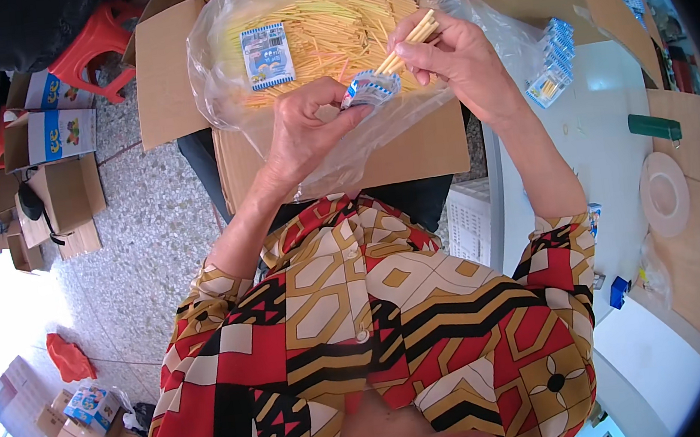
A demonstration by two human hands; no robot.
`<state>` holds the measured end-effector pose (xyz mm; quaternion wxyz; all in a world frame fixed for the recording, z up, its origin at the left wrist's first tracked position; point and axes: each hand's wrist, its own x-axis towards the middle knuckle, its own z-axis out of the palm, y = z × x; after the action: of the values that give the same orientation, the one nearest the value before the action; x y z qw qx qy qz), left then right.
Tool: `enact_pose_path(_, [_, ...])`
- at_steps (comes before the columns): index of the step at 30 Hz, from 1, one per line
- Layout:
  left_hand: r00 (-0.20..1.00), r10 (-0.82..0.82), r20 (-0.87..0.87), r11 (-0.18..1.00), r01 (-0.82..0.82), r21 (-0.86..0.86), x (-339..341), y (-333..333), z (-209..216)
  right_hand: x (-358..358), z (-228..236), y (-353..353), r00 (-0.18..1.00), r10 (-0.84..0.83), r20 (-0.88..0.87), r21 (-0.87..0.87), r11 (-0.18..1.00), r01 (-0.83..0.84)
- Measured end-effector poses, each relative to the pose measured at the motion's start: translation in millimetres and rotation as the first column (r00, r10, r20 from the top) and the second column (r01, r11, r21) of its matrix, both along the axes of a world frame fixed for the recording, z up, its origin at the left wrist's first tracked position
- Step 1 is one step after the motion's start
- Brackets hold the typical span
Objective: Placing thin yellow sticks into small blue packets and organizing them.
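My left hand (311, 128) pinches a small blue-and-white packet (373, 86) whose mouth points up and to the right. In my right hand (457, 58) is a small bundle of thin pale-yellow sticks (422, 31), held between thumb and fingers. The lower ends of the bundle meet the packet's mouth; how deep they reach inside is hidden. Both hands are over the near side of a cardboard box (343, 154) lined with a clear plastic bag (206, 58). Loose yellow sticks (336, 17) fill it, a few of them pinkish. On top of them lies another blue-and-white packet (267, 55).
Right of the box, a pale table (595, 134) carries a stack of blue packets (552, 62), a green object (655, 127) and a round pale lid-like disc (665, 194). A red stool (94, 53) and open cartons (62, 195) stand on the speckled floor (142, 208) at left.
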<state>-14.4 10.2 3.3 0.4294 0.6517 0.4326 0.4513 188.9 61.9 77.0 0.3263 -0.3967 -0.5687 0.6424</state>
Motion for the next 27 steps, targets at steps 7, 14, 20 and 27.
enact_pose_path(7, [0.999,0.029,-0.021,0.998,-0.03,-0.059,3.5,0.3,3.6,-9.9,16.8,-11.5,0.969,-0.046,0.242,0.324,0.945,-0.036])
enact_pose_path(14, [0.999,0.02,-0.038,0.994,-0.024,-0.108,5.6,1.3,5.3,-11.0,24.6,-7.3,0.899,-0.039,0.436,0.468,0.863,-0.19])
enact_pose_path(20, [1.0,0.027,0.009,0.997,-0.026,-0.067,6.9,1.5,-0.5,-4.0,20.4,3.2,0.964,0.065,0.258,0.272,0.952,-0.137])
enact_pose_path(27, [1.0,0.029,-0.008,0.998,-0.03,-0.055,7.1,1.6,1.3,0.3,18.5,9.1,0.996,0.071,0.046,0.082,0.994,-0.075])
